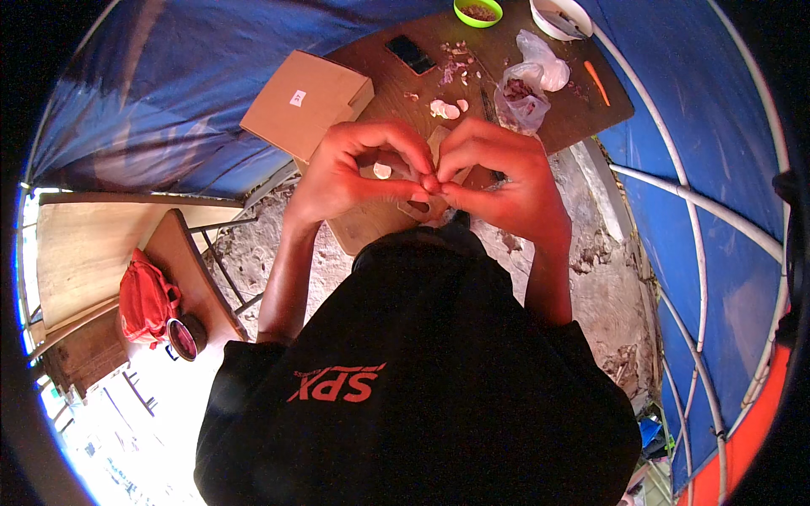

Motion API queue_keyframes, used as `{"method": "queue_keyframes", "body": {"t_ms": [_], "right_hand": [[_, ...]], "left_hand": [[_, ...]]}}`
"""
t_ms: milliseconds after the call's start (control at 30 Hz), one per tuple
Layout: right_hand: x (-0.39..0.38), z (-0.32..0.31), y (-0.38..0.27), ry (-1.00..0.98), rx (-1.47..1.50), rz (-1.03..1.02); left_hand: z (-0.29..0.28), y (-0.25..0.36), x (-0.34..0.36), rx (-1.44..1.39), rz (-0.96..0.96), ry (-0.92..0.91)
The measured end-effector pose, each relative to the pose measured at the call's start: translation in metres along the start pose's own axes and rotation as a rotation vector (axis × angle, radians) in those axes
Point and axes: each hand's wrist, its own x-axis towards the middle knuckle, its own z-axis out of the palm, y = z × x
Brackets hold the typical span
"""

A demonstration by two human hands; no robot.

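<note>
From far off, I see a small round white lump (382,170) near twelve o'clock, a round bright green bowl (477,23) just past twelve, a tan cardboard box (314,101) at eleven, a red cloth bag (148,301) near nine, and a black cloth shirt (439,430) with red print (337,384) at six.

A small, rounded lump (430,182) is pinched where the fingertips of both hands meet, too covered for its kind to be told. Through the left hand's (350,173) curl, a pale piece (382,171) is seen. Beyond, whitish pieces (444,109) are loosely clustered.
</note>
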Motion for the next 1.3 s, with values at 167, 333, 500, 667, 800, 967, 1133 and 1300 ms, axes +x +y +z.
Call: {"method": "queue_keyframes", "body": {"t_ms": [167,333,500,667,800,967,1133,1300], "right_hand": [[-0.003,0.004,-0.001,-0.057,0.063,0.049],[-0.005,0.007,-0.002,-0.027,-0.003,0.029],[-0.008,0.015,-0.003,0.116,-0.167,-0.009],[-0.011,0.024,0.004,0.195,-0.327,-0.087],[-0.012,0.027,0.015,0.195,-0.438,-0.139],[-0.015,0.035,0.025,0.276,-0.473,-0.122],[-0.017,0.047,0.033,0.463,-0.381,-0.075],[-0.02,0.054,0.042,0.492,-0.21,-0.012]], "left_hand": [[-0.001,0.002,-0.001,-0.006,-0.057,-0.079],[0.002,0.003,-0.004,-0.032,-0.064,-0.06],[0.007,0.003,-0.005,0.124,0.065,0.068],[0.015,0.0,-0.009,-0.087,-0.004,0.208],[0.021,-0.007,-0.009,-0.264,-0.21,0.413],[0.029,-0.021,-0.009,-0.384,-0.211,0.545],[0.033,-0.036,-0.011,-0.499,-0.135,0.587],[0.035,-0.042,-0.011,-0.681,-0.075,0.592]]}}
